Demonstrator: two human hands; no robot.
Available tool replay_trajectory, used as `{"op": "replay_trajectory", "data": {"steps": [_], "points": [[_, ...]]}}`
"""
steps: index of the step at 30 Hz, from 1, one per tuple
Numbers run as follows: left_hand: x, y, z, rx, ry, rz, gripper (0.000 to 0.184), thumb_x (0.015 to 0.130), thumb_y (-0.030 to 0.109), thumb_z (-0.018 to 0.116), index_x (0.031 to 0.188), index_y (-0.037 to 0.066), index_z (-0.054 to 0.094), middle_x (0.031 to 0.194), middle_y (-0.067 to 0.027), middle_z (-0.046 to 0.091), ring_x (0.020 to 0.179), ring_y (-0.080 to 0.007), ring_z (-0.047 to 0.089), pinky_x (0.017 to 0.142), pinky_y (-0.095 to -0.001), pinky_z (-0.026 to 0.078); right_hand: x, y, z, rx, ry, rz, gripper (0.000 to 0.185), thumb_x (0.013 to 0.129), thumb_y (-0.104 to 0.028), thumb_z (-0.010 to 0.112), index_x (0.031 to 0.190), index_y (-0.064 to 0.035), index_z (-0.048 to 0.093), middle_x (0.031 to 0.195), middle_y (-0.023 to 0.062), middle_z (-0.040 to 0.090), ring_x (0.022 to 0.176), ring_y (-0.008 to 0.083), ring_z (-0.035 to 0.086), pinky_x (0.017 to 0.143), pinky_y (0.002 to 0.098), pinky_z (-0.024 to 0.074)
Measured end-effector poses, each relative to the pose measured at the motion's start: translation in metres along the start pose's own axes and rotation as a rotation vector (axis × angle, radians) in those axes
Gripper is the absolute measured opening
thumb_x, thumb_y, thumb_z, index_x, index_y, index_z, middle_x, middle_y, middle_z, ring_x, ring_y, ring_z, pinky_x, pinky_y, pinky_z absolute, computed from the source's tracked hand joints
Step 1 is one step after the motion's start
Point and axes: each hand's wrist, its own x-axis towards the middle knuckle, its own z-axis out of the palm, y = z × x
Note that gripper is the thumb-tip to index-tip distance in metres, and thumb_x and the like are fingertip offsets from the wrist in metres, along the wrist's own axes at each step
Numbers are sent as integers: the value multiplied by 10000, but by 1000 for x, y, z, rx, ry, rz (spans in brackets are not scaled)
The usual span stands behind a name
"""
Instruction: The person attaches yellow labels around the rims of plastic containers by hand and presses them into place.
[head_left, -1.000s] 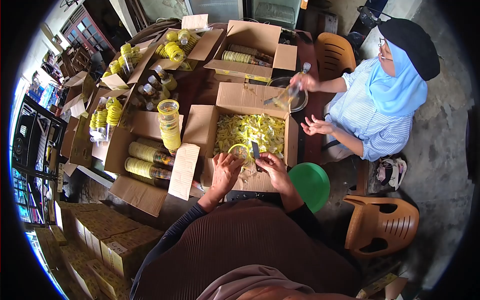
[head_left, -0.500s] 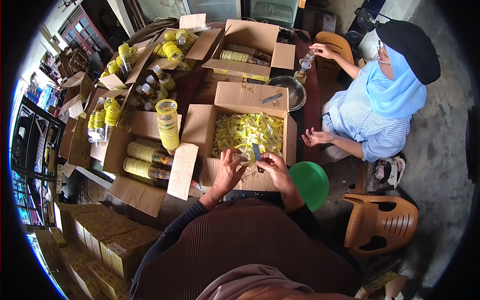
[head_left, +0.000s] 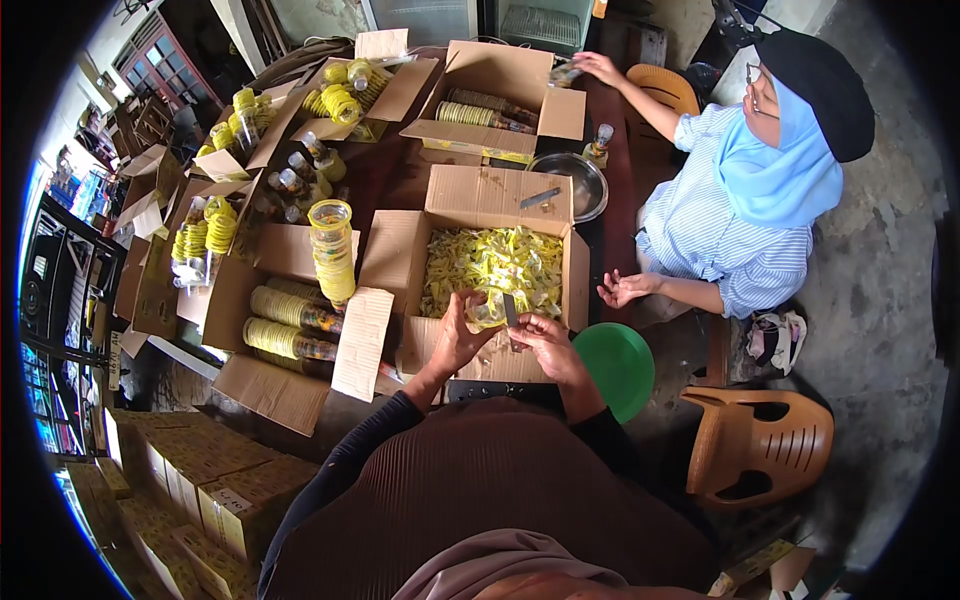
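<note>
My left hand is closed around a clear plastic cup with a yellow rim. It is held over the near edge of an open cardboard box. My right hand grips a dark flat blade-like strip, upright beside the cup; I cannot tell whether the two touch. Below and beyond my hands, the box is filled with small yellow-and-clear packets. A similar dark strip lies on the box's far flap.
Left stands a tall stack of yellow-rimmed cups by a box of stacked cups. A green basin is at right, a metal bowl beyond. A co-worker's hand holds a blurred container. An orange chair stands lower right.
The co-worker's far hand has moved up and left, away from the jar by the bowl, carrying a container. My hands stay over the box, the cup and strip slightly shifted.
</note>
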Motion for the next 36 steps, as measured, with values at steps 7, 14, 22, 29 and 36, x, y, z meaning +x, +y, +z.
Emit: {"op": "replay_trajectory", "data": {"steps": [7, 14, 22, 29, 36], "points": [[3, 2, -14, 57, -92, -43, 843, 688, 117, 829, 1396, 6, 383, 1180, -162, 595, 1152, -294, 556, 956, -390, 457, -2, 0, 1, 85, -73, 66, 144, 923, -114, 640, 1044, -36, 637, 899, -5, 627, 777, 89, 572, 722, 249, 444], [4, -1, -30, 103, -127, -49, 744, 665, 94, 814, 1317, 32, 459, 1130, -163, 611, 1058, -296, 601, 921, -385, 475, -7, -9, 9, 260, -159, 55, 153, 921, -101, 641, 1059, -37, 640, 892, -1, 617, 788, 89, 570, 736, 251, 448], [11, 9, -51, 585, 12, 136, 591, 671, 231, 833, 1138, 35, 530, 1108, -172, 610, 1041, -354, 586, 858, -452, 482, -10, -33, 35, -402, 63, -214, 181, 886, -67, 687, 1033, 21, 627, 878, 23, 645, 753, 64, 557, 660, 228, 462], [13, 22, -58, 329, -116, -155, 744, 694, 197, 837, 1262, -23, 410, 1177, -210, 556, 1140, -371, 540, 924, -439, 471, -9, -31, 53, -624, 130, -370, 151, 872, -55, 694, 993, 13, 633, 837, 33, 637, 669, 77, 533, 607, 238, 453], [1, 16, -55, 299, -62, 76, 935, 781, 166, 746, 1467, -45, 146, 1427, -266, 359, 1322, -416, 378, 1123, -431, 303, -5, -26, 57, -662, 245, -464, 134, 873, -41, 688, 979, 13, 626, 793, 31, 615, 634, 80, 526, 587, 234, 448]]}}
